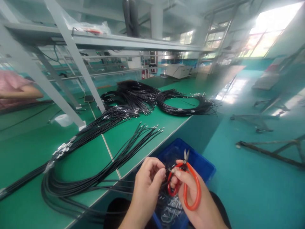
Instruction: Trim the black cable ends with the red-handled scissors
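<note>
Red-handled scissors (195, 190) hang in my right hand (188, 181), their blades pointing up and slightly apart. The thumb and fingers of that hand also pinch a small end piece near my left hand. My left hand (150, 178) is closed, thumb against fingertips, on the end of a black cable. Both hands are close together above a blue bin (205, 165) that holds small clear and silvery pieces (172, 206). Black cables (95, 183) run in a curved bundle over the green table edge toward my left hand.
On the green table (81, 165) lie more cable bundles, a coiled cable ring (164, 108) and a white roll (63, 120). A metal shelf frame (78, 60) rises at the left. Beyond it is a person's arm (23, 93). Wheeled stands (269, 152) are at the right.
</note>
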`<control>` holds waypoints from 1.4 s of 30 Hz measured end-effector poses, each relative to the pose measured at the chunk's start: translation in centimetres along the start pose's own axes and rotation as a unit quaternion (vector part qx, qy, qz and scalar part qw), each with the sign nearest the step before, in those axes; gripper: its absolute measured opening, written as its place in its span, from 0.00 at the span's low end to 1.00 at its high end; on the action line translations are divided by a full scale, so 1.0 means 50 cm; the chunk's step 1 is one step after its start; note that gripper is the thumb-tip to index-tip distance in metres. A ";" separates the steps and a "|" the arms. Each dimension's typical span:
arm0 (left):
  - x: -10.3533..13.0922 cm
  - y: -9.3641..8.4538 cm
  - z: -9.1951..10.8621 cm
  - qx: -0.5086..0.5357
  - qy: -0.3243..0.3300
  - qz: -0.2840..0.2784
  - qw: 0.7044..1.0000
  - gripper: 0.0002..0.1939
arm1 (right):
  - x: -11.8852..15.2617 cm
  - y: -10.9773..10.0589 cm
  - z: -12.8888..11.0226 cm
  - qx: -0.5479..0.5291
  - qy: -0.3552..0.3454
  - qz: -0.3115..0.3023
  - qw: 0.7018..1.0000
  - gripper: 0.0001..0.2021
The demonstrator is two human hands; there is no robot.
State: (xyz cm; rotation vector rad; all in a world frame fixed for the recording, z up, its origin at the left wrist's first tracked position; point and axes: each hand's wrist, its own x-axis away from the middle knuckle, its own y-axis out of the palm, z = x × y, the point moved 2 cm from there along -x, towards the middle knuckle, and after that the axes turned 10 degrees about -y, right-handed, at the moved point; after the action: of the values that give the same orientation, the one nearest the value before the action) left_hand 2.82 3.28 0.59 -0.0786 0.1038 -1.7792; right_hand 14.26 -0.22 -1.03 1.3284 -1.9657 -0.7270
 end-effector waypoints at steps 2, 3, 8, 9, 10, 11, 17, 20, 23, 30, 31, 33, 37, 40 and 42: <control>0.005 -0.005 0.006 -0.126 0.078 0.050 0.988 0.07 | -0.004 0.000 0.003 -0.008 0.000 0.003 1.000 0.10; 0.007 -0.004 0.009 -0.175 0.109 0.063 0.976 0.09 | -0.006 0.000 0.005 -0.012 0.001 0.003 1.000 0.10; 0.010 -0.008 0.007 -0.269 0.152 0.114 0.944 0.10 | -0.004 0.006 0.006 -0.015 0.001 0.005 1.000 0.10; 0.009 -0.010 0.007 -0.258 0.135 0.116 0.950 0.10 | -0.003 0.007 0.004 -0.011 -0.005 0.002 1.000 0.09; 0.009 -0.011 0.006 -0.236 0.106 0.109 0.960 0.09 | -0.002 0.009 0.003 -0.005 -0.011 -0.005 1.000 0.07; 0.009 -0.011 0.006 -0.204 0.068 0.084 0.973 0.08 | -0.001 0.011 0.002 0.000 -0.015 -0.010 1.000 0.06; 0.010 0.009 0.002 0.001 -0.065 -0.055 0.996 0.06 | -0.007 0.008 0.010 0.018 -0.022 -0.026 0.999 0.07; 0.007 0.009 -0.011 0.034 -0.084 -0.056 0.994 0.05 | -0.013 0.007 0.011 0.053 -0.043 -0.027 0.997 0.09; 0.005 0.008 -0.018 0.036 -0.085 -0.060 0.994 0.05 | -0.017 0.014 0.005 0.077 -0.053 -0.026 0.995 0.11; -0.003 0.001 -0.030 0.080 -0.133 -0.072 0.985 0.08 | -0.026 -0.001 -0.003 0.211 -0.139 0.022 0.967 0.15; -0.005 0.000 -0.032 0.090 -0.141 -0.074 0.983 0.08 | -0.026 -0.006 -0.003 0.236 -0.170 0.019 0.957 0.15; -0.008 -0.003 -0.033 0.106 -0.147 -0.083 0.980 0.09 | -0.024 -0.014 -0.002 0.280 -0.231 -0.004 0.932 0.16; -0.007 -0.003 -0.028 0.108 -0.142 -0.091 0.980 0.09 | -0.017 -0.014 0.003 0.376 -0.309 -0.047 0.872 0.16; -0.004 -0.001 -0.028 0.097 -0.143 -0.091 0.981 0.09 | -0.014 -0.005 0.003 0.444 -0.361 -0.059 0.818 0.15; -0.002 0.001 -0.030 0.095 -0.143 -0.093 0.981 0.10 | -0.014 0.000 0.000 0.472 -0.411 -0.061 0.778 0.16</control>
State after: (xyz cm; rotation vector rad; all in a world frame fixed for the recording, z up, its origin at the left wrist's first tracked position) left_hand 2.74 3.41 -0.89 -0.2115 -0.2887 -1.9370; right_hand 14.45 0.47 -1.17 1.9022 -3.2412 -0.3560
